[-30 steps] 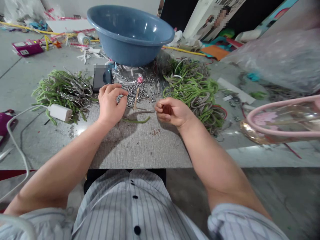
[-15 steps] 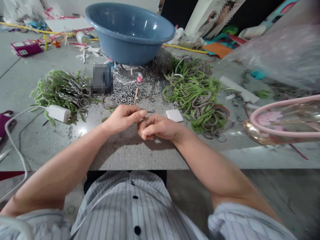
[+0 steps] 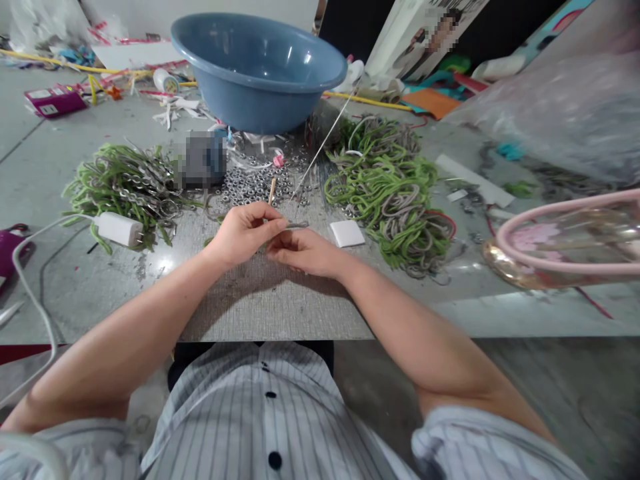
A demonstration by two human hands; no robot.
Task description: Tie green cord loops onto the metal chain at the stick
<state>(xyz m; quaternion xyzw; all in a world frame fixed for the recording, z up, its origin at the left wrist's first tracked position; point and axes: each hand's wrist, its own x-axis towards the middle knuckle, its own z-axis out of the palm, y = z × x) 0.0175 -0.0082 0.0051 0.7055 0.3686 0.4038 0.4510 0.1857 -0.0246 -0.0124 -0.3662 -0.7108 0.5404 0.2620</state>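
Over the near middle of the table, my left hand (image 3: 247, 232) is closed, thumb against fingers, on a grey cord (image 3: 299, 225). A short end of it shows past the fingertips. A thin wooden stick (image 3: 272, 191) rises just behind this hand; whether the hand holds it I cannot tell. My right hand (image 3: 307, 252) lies close beside, its fingers curled into a pinch, and what they hold is hidden. Beyond the hands are many small metal rings (image 3: 257, 190). Green and grey cords are heaped at the right (image 3: 387, 190), and more cords with metal chains (image 3: 125, 187) lie left.
A blue basin (image 3: 260, 100) stands behind the rings. Also on the table are a white charger plug (image 3: 119, 229) with its cable, a white square piece (image 3: 347, 233), a clear bag with a pink handle (image 3: 565, 263) and a large plastic bag (image 3: 560, 127).
My right hand has turned and moved slightly left, its fingers less balled up. More of the grey cord shows past my left fingertips. A thin pale line now slants up behind the hands.
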